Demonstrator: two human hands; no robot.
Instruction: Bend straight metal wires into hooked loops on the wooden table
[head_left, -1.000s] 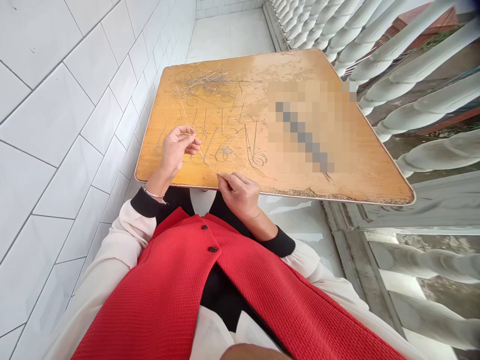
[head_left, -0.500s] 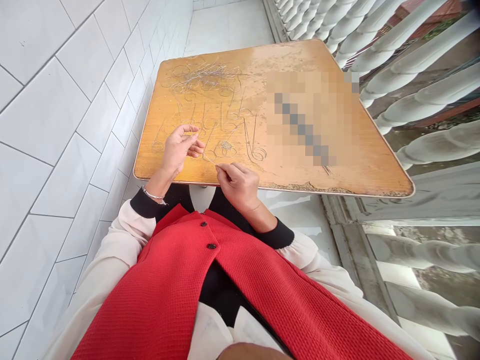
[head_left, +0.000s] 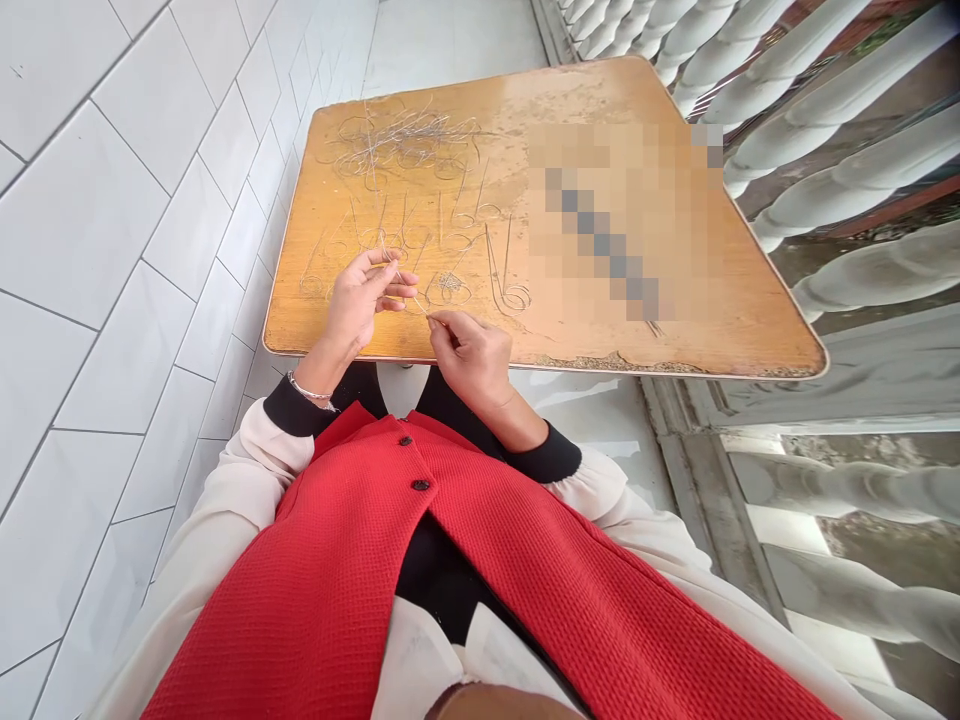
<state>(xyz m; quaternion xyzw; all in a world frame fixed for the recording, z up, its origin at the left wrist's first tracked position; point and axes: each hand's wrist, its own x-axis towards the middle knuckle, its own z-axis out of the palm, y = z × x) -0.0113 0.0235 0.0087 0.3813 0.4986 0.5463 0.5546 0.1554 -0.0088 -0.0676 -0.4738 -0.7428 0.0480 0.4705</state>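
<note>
A thin piece of wire stretches between my two hands above the near edge of the wooden table. My left hand pinches it between thumb and forefinger, the other fingers loosely curled. The near end is in the closed fingers of my right hand. Just past my hands lies a small heap of short metal bits, too fine to make out. Beside it rests a bent wire with curled loops. Several similar bent wires lie in rows beyond.
A tangled pile of wire lies at the table's far left. A pixelated dark long thing is on the right half. White tiled wall stands close on the left, a white balustrade on the right.
The view has shifted slightly, so the table sits a little higher. My right hand has come a little closer to my left; both still hold the wire.
</note>
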